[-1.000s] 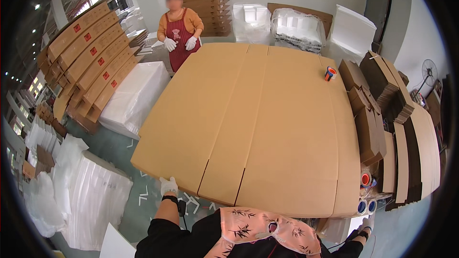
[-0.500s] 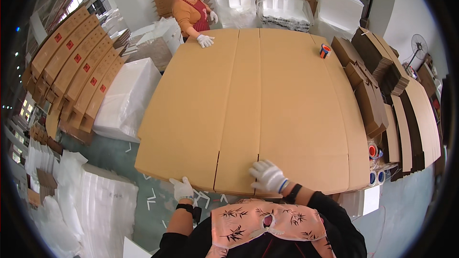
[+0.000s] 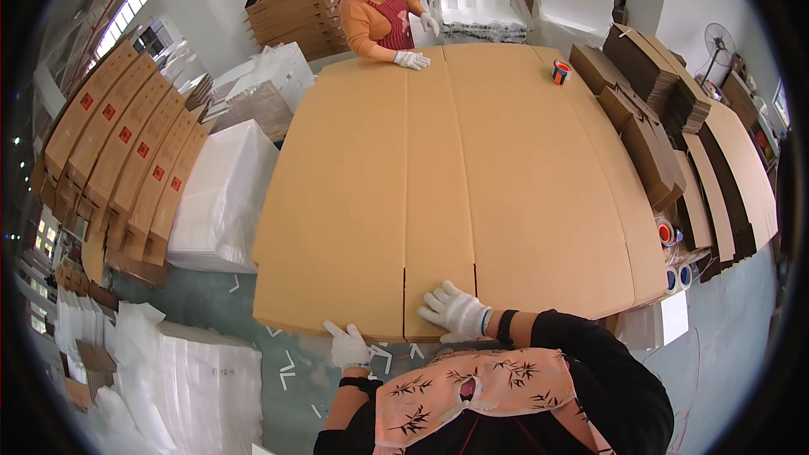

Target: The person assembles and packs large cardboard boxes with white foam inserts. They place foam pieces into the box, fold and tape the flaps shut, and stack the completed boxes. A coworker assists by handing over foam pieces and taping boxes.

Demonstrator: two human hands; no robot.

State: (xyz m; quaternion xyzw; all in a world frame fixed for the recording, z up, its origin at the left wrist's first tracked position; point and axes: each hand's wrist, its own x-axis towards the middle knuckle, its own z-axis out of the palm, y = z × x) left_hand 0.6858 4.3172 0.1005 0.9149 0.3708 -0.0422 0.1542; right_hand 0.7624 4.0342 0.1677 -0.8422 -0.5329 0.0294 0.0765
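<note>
A large brown cardboard sheet [image 3: 362,177], creased lengthwise and slotted at its near edge, lies flat before me. My right hand [image 3: 455,310], in a white glove, rests palm down on the near middle flap between the slots, fingers spread. At the near left edge is my left hand [image 3: 347,345], also gloved, its fingertips touching the rim with a finger stretched out. Across the sheet a person in a red striped apron [image 3: 396,24] lays one gloved hand [image 3: 411,60] on the far edge. Both of my hands are open and hold nothing.
A tape roll [image 3: 562,72] sits at the sheet's far right. Folded cartons [image 3: 645,147] line the right side, with more tape rolls [image 3: 667,232] nearer. Leaning cardboard [image 3: 126,147] and white foam blocks [image 3: 221,198] stand left. White scraps [image 3: 287,371] litter the floor.
The view has shifted slightly. The person opposite has moved to the right along the far edge, hand sliding on the cardboard. My hands stay at the near edge.
</note>
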